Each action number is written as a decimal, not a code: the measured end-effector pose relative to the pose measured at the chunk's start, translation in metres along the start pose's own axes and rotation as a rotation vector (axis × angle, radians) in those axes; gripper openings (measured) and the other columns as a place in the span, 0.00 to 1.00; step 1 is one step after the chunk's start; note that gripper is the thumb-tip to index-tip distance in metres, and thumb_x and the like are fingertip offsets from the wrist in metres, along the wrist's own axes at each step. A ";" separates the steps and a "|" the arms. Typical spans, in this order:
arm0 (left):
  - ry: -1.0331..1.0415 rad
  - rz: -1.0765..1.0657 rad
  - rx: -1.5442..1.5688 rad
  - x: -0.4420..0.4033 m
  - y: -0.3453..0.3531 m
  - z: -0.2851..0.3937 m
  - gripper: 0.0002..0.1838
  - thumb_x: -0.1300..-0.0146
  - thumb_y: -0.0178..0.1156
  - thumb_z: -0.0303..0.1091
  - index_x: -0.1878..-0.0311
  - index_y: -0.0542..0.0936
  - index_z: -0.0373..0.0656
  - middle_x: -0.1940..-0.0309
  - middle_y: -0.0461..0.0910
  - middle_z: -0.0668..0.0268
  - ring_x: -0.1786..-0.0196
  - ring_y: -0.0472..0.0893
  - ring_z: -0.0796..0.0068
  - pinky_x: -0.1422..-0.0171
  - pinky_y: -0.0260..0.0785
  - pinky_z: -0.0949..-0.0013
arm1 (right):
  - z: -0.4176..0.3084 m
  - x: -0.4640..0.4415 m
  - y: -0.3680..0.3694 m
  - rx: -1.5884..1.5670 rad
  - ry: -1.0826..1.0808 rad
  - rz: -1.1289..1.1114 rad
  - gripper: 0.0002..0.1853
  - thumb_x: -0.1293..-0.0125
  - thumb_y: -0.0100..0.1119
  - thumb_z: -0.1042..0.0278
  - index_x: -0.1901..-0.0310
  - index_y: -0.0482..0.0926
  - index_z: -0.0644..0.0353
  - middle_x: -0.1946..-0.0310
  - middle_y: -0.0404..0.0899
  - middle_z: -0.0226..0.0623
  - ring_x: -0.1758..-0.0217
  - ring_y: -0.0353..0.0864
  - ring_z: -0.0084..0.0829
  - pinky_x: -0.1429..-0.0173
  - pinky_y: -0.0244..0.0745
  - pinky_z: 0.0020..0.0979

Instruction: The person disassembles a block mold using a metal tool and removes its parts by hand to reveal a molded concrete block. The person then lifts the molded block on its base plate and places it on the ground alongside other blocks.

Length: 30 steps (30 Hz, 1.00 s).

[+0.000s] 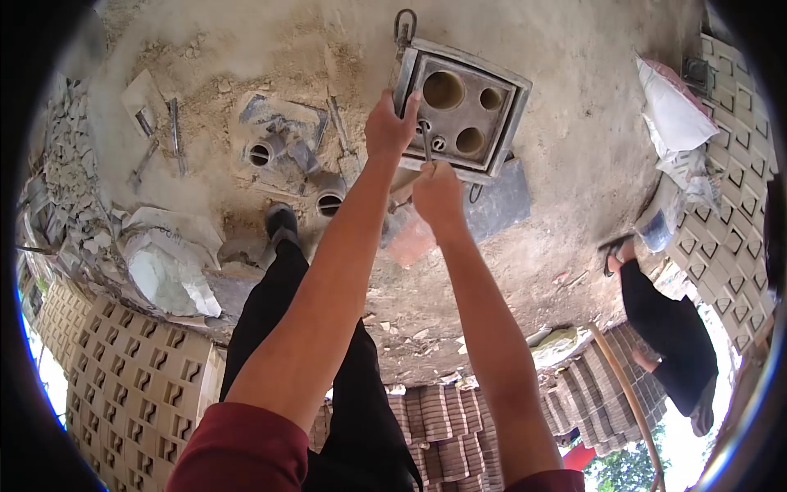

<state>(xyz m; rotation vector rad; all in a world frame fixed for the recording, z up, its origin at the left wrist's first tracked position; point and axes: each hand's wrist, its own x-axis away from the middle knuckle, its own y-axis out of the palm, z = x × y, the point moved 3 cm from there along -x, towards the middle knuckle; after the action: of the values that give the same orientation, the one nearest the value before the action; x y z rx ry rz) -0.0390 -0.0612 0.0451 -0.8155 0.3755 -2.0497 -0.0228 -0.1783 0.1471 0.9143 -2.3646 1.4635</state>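
Note:
A square metal mould point(459, 156) with a raised frame sits on the ground in front of me. Its plate has several round holes of different sizes. My left hand point(392, 125) is closed on the frame's left side, with some fingers hidden. Just below the plate, my right hand point(439, 193) grips a thin metal rod point(426, 143), whose far end reaches the small holes near the plate's left side. A looped metal handle point(404, 29) sticks up at the mould's top left corner. Under its lower edge lies a dark flat sheet point(502, 199).
Metal pipe pieces point(329, 197) and bar-like tools point(176, 135) lie on the dusty ground to the left. An open sack of pale powder point(164, 275) stands lower left. Patterned blocks point(135, 381) are stacked at both sides. Another person point(668, 328) is at the right, near white sacks point(676, 107).

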 end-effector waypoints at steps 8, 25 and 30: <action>-0.011 0.041 -0.028 0.005 -0.004 0.004 0.31 0.39 0.55 0.63 0.60 0.77 0.38 0.68 0.81 0.47 0.62 0.80 0.43 0.57 0.72 0.50 | 0.010 0.014 0.021 -0.136 0.079 -0.006 0.17 0.27 0.41 0.61 0.62 0.70 0.71 0.70 0.76 0.67 0.65 0.75 0.67 0.64 0.68 0.53; -0.007 -0.005 -0.027 0.000 0.001 -0.001 0.29 0.36 0.51 0.62 0.57 0.77 0.41 0.67 0.82 0.49 0.60 0.81 0.44 0.54 0.72 0.49 | -0.026 0.033 -0.016 -0.631 0.529 -0.284 0.16 0.27 0.40 0.64 0.65 0.72 0.68 0.81 0.67 0.33 0.85 0.66 0.24 0.83 0.61 0.31; 0.028 -0.002 -0.029 -0.003 0.000 -0.009 0.30 0.35 0.50 0.62 0.54 0.76 0.40 0.65 0.81 0.47 0.58 0.80 0.43 0.52 0.71 0.48 | -0.056 0.052 -0.032 -0.744 0.601 -0.236 0.14 0.28 0.40 0.65 0.65 0.71 0.68 0.82 0.67 0.32 0.86 0.64 0.23 0.84 0.60 0.29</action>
<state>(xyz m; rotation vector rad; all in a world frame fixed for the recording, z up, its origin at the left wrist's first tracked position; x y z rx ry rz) -0.0438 -0.0595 0.0370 -0.8061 0.4213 -2.0638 -0.0521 -0.1599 0.2226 0.4440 -1.9864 0.5551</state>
